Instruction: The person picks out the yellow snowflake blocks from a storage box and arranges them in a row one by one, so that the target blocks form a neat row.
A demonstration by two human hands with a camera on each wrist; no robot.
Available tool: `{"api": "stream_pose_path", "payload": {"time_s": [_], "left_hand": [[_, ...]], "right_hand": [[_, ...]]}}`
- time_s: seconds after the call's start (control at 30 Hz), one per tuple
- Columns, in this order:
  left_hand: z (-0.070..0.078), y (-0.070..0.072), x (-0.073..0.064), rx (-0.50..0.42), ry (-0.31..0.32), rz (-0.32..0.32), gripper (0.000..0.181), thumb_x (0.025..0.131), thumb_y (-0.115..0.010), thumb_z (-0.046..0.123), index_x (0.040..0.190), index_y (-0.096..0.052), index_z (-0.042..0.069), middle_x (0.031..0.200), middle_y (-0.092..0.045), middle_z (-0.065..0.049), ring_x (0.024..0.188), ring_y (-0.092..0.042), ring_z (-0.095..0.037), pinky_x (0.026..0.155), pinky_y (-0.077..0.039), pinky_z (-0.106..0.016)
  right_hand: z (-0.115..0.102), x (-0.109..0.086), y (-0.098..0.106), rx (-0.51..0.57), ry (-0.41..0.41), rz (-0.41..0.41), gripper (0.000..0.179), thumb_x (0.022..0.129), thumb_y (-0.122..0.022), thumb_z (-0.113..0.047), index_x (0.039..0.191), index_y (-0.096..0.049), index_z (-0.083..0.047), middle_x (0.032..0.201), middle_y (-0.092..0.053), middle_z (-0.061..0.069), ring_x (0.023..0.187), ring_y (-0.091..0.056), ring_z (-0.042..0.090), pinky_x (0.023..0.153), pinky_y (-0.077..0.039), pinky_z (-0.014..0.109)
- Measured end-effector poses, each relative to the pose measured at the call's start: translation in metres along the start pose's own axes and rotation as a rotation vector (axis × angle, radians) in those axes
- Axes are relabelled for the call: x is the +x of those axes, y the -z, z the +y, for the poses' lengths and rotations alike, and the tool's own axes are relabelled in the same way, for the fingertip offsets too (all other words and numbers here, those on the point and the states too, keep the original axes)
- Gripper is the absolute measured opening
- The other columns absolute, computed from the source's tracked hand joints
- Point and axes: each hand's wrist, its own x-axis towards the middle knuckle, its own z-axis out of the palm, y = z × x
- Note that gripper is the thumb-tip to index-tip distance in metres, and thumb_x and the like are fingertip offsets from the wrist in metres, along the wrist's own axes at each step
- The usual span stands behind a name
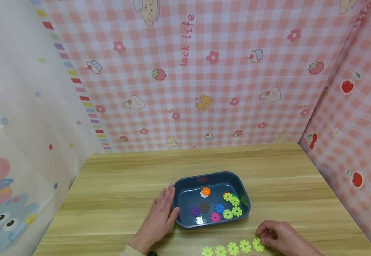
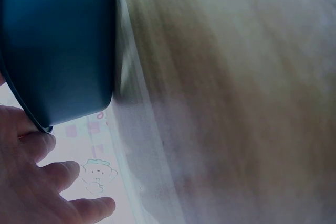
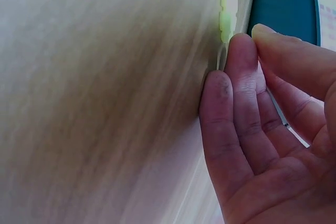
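Note:
Beside the left end of a dark blue rectangular tub (image 1: pixel 185 223) lies my left hand (image 1: pixel 158 216), its fingers fairly straight along the outside and its thumb at the rim. The left wrist view shows those fingers (image 2: pixel 62 174) by the tub's corner. My right hand (image 1: pixel 279 236) pinches the edge of a yellow-green snowflake disc (image 1: pixel 258 245), the rightmost in a row on the table. More yellow-green discs (image 1: pixel 233 248) extend to its left. Seen from the right wrist, the fingertips (image 3: pixel 242 51) are low at the row's end and hide that disc.
Inside the tub lie several discs: yellow-green ones (image 1: pixel 228 214) at the right, plus an orange (image 1: pixel 206 191), a blue (image 1: pixel 219 208), a pink (image 1: pixel 215 217) and a purple one (image 1: pixel 195 211). The wooden table (image 1: pixel 124 177) meets a pink checked curtain (image 1: pixel 185 89) behind.

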Motion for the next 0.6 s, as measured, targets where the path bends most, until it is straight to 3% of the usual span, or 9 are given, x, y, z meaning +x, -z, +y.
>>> {"api": "stream_pose_path", "payload": {"time_s": [0.2,0.6], "left_hand": [[0.0,0.0,0.0,-0.004,0.003,-0.005,0.065,0.11,-0.047,0.035,0.164,-0.026,0.004,0.172,-0.018,-0.007,0.157,-0.019,-0.036,0.116,-0.026,-0.07],[0.001,0.001,-0.001,-0.002,0.008,-0.013,0.065,0.11,-0.047,0.035,0.164,-0.026,0.004,0.172,-0.018,-0.007,0.157,-0.019,-0.037,0.116,-0.026,-0.07]], "right_hand": [[-0.004,0.0,0.002,-0.025,-0.026,0.062,0.009,0.096,-0.073,-0.011,0.105,-0.072,-0.009,0.094,-0.068,-0.002,0.078,-0.058,0.006,0.07,-0.054,0.023],[-0.033,0.013,0.009,-0.158,0.032,0.382,0.007,0.095,-0.075,-0.012,0.102,-0.075,-0.012,0.093,-0.071,-0.009,0.08,-0.061,0.002,0.074,-0.056,0.023]]}}
